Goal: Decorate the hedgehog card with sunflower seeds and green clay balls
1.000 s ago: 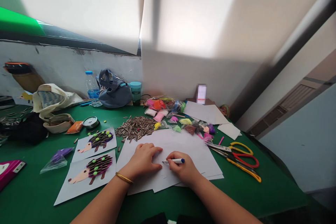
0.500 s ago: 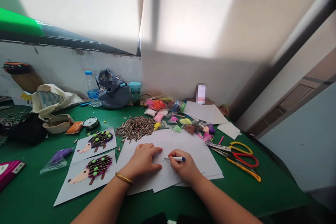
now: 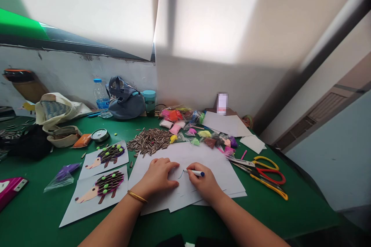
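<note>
Your right hand (image 3: 205,184) gripped a marker (image 3: 197,173), only a short blue line (image 3: 180,175) drawn; your open left hand (image 3: 158,177) pressed the white paper (image 3: 222,177).

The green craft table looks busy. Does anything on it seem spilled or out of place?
Yes: striped sunflower seeds lie in a loose heap straight on the green table, not in any container, and a few strays sit out toward the hedgehog picture. It looks like a spill, though it may simply be a craft supply laid out.
</note>
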`<action>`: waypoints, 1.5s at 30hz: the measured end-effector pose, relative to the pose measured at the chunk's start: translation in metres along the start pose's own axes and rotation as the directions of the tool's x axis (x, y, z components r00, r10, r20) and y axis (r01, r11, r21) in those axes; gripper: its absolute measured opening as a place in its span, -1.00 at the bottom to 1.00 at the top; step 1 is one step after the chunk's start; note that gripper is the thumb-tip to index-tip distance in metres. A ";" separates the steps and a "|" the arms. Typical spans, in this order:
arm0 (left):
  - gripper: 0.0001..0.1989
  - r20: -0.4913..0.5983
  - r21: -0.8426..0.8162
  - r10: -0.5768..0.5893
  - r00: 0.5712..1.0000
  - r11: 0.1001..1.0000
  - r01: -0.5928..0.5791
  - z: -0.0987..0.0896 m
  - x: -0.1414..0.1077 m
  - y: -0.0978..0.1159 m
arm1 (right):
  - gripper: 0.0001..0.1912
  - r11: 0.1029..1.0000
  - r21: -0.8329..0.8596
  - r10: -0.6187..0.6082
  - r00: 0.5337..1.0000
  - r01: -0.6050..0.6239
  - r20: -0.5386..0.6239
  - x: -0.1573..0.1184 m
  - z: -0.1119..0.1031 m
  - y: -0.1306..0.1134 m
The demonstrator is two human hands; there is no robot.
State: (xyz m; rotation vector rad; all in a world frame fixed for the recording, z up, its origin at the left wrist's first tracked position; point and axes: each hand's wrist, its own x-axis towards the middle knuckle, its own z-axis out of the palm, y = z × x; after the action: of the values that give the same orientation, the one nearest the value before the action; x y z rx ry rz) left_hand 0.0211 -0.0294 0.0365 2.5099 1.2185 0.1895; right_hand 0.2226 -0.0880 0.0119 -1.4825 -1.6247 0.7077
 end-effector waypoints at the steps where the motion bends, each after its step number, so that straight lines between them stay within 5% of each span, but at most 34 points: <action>1: -0.44 0.000 -0.002 -0.001 1.000 1.000 0.001 0.000 0.000 0.000 | -0.82 1.000 0.000 0.002 1.000 -0.002 0.000 0.000 0.000 0.000; 25: -0.45 -0.010 -0.004 0.010 1.000 1.000 -0.010 0.000 0.000 -0.001 | -0.82 1.000 0.029 -0.005 1.000 0.005 -0.014 0.001 0.002 0.004; 45: -0.43 -0.027 -0.012 0.028 0.999 1.000 -0.028 0.002 0.000 -0.002 | -0.83 0.998 0.050 -0.049 0.984 0.041 0.169 -0.006 -0.001 -0.003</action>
State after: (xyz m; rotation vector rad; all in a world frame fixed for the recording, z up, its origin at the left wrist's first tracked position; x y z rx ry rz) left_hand 0.0198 -0.0284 0.0339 2.5227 1.1896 0.2369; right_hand 0.2219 -0.0948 0.0134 -1.3786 -1.7517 0.8602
